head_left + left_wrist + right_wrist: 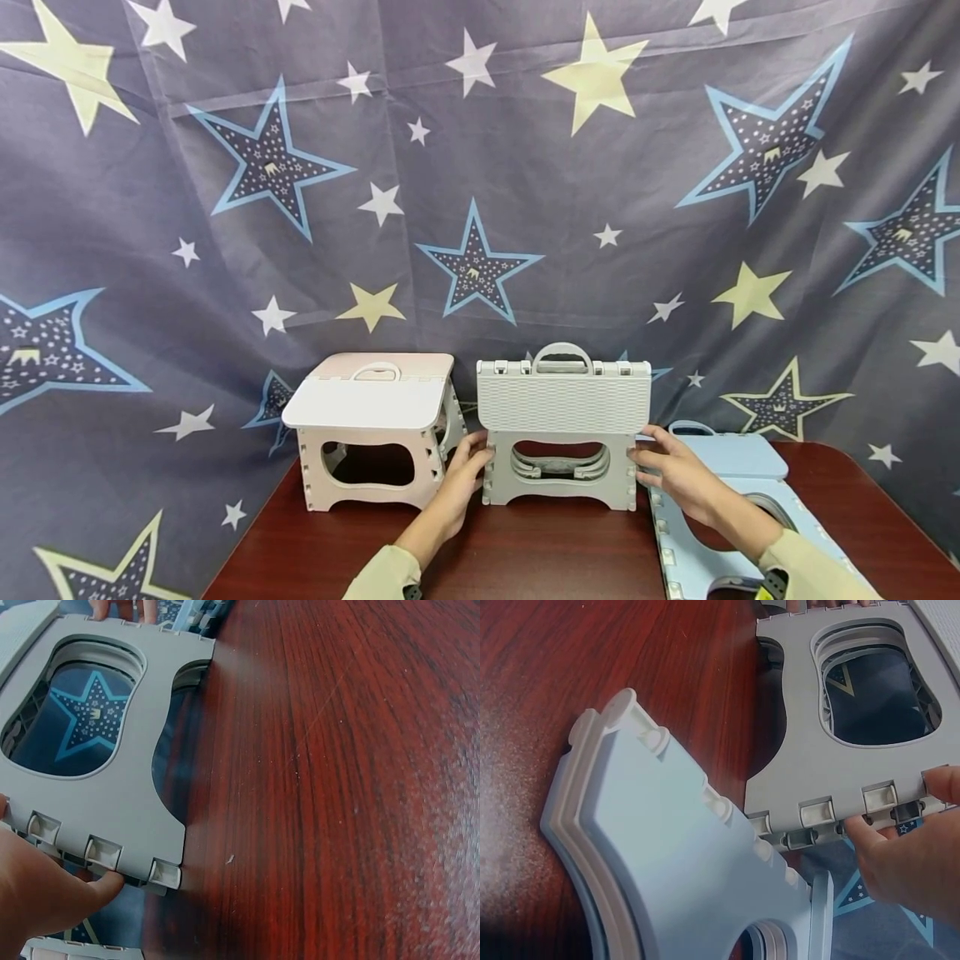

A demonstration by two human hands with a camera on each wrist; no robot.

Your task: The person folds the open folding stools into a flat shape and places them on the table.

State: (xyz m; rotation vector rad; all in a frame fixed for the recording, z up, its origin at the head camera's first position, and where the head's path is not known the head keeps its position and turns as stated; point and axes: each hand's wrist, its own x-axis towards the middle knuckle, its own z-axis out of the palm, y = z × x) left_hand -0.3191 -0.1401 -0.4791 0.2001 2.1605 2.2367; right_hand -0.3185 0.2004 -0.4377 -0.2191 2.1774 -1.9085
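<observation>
A grey folding stool stands upright on the table, its handle on top and its woven-textured seat panel facing me. Through the oval opening in its lower panel, inner folded parts show. My left hand holds the stool's left side edge, and the left wrist view shows the thumb against the hinge notches. On the opposite edge, my right hand grips the side. In the right wrist view one finger of the right hand lies on the front panel and another touches the hinged edge. Some fingers are hidden behind the stool.
An unfolded pink-and-white stool stands left of the grey one. To the right, a light blue folding stool lies folded flat, close to my right forearm. The dark red wooden table ends at a star-patterned curtain.
</observation>
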